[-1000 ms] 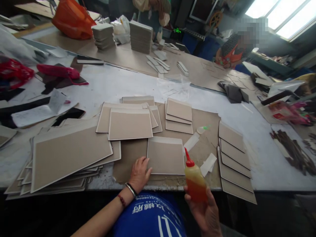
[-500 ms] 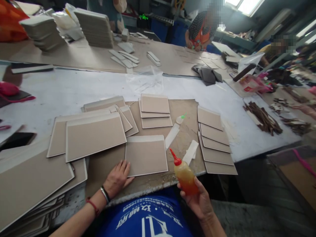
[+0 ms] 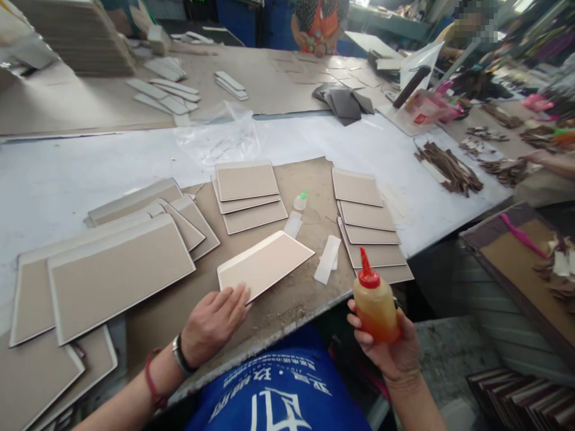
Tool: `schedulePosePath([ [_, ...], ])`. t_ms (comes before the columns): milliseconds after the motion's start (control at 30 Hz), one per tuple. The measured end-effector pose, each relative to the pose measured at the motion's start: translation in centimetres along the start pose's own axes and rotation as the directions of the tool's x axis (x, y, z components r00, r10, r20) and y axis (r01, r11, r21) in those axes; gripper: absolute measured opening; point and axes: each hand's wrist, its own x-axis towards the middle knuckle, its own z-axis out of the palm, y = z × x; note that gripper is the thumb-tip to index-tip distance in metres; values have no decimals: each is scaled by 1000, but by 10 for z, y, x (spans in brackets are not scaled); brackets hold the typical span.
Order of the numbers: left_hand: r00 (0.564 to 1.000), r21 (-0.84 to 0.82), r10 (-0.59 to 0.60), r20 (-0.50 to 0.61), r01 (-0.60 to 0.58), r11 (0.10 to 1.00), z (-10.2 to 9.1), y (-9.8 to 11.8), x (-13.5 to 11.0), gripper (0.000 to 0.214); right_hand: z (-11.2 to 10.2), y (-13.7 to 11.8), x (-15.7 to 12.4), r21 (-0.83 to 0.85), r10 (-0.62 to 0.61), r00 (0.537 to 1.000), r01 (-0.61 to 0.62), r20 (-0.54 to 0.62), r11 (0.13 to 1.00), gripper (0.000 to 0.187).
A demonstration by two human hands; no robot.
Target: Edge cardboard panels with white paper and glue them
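My left hand [image 3: 218, 326] is closed over the near edge of a beige cardboard panel [image 3: 265, 263], fingers on top and thumb hidden. The panel lies askew on the brown work board [image 3: 309, 173] and looks slightly tilted. In my right hand [image 3: 390, 350], beyond the table's front edge, a squeeze bottle [image 3: 376, 305] stands upright, its red nozzle up and amber liquid inside. White paper strips [image 3: 327, 259] and a small green-tipped bottle [image 3: 300, 200] lie right of the panel. Similar panels overlap in groups at the left [image 3: 121, 269], back [image 3: 247, 181] and right [image 3: 371, 224].
A clear plastic bag [image 3: 220, 134] lies behind the board. Grey-white strips [image 3: 166, 96] and a tall sheet stack [image 3: 76, 36] are farther back. Dark strips [image 3: 447, 167] lie at the right. Across the table stands a person in an orange apron [image 3: 324, 27].
The panel under my left hand has turned, its right end swinging away from me. My right hand has moved right with the bottle, which now stands straighter. The whole view has shifted.
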Motion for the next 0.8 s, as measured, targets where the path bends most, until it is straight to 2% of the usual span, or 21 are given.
schedulePosePath([
  [133,1000,-162,30,6,-29,986,48,33,10,26,-5,-2,-1,24,-18,1000,19,-9,1000,44],
  [233,992,-252,116,43,-102,962,79,51,-3,24,-12,5,-2,-3,-5,1000,5,-30,1000,43],
  [300,986,-291,153,61,-129,948,91,56,-15,26,-16,11,-2,-20,16,999,-17,-51,1000,43],
  [400,987,-320,143,72,-113,941,96,59,-28,29,-20,18,-2,-75,38,994,-46,-99,996,44],
  [533,989,-370,126,79,-88,925,92,65,-35,31,-24,24,-1,-181,41,985,-72,-168,981,43],
  [633,989,-414,127,80,-83,907,90,72,-39,30,-27,28,0,-179,56,979,-92,-196,980,40],
  [800,987,-491,114,112,-45,870,89,75,-58,29,-28,37,-1,-211,50,977,-95,-207,973,49],
])
